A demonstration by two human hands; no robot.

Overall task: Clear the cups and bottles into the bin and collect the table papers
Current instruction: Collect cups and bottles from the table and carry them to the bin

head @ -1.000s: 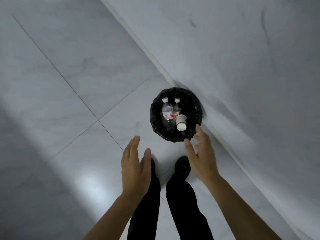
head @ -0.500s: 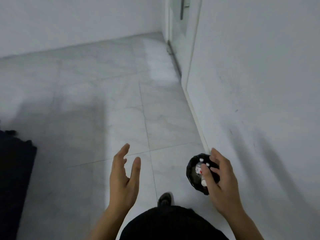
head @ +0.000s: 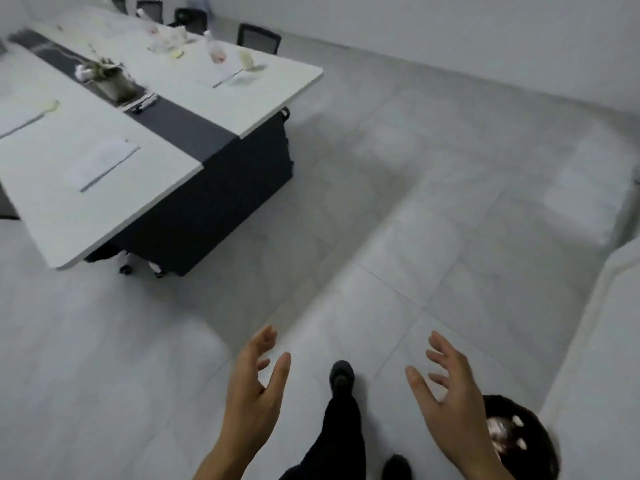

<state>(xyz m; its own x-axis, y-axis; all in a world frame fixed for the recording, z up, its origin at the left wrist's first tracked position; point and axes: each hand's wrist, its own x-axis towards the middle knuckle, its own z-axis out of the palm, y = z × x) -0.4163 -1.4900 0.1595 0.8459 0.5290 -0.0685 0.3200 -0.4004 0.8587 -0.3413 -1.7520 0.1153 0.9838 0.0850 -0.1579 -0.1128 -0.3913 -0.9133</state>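
Both empty | left hand (head: pixel 254 386) splayed | right hand (head: pixel 450 400) splayed, near bin (head: pixel 544 452)

White table (head: pixel 166 188) with dark grey centre strip (head: pixel 183 124); black-lined bin (head: pixel 540 441); pale grey tiled floor (head: pixel 415 209).

Open tiled floor (head: pixel 433 209) from 11 to 2 o'clock: wide passage ahead. Table (head: pixel 69 220) at 10 o'clock, dark base (head: pixel 225 202) beneath it closing the low route. Plant pot (head: pixel 116 85) stands mid-table. Bin (head: pixel 547 455) at 5 o'clock, just beside wall (head: pixel 606 375) at 3 o'clock.
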